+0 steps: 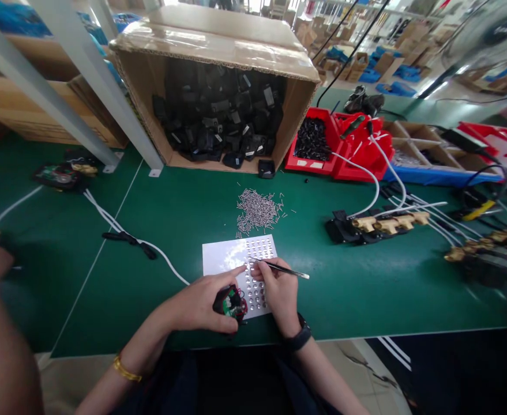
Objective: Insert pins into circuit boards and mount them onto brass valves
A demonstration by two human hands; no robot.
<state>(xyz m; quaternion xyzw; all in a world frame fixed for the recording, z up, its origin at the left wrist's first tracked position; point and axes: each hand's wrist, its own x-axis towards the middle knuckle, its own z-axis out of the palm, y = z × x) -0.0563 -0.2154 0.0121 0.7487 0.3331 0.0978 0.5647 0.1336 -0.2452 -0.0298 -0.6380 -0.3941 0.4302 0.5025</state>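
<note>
My left hand [201, 302] is closed around a small black housing with a green circuit board [231, 304] and red wires inside. Its index finger reaches out onto a white sheet [218, 253] on the bench. Rows of small round shiny dots [253, 283] cover the sheet's right part. Between the thumb and fingers of my right hand [279, 288] is a pair of dark tweezers [285, 268]. The tweezer tips are over the dots, close to my left index fingertip. Whether the tips hold a dot is too small to tell.
Beyond the sheet lies a pile of small screws [258, 210]. A cardboard box [218, 40] full of black housings stands behind it. Red bins [314, 164] and black units with brass fittings [387, 223] are on the right. Another person's arm [2, 323] enters from the left.
</note>
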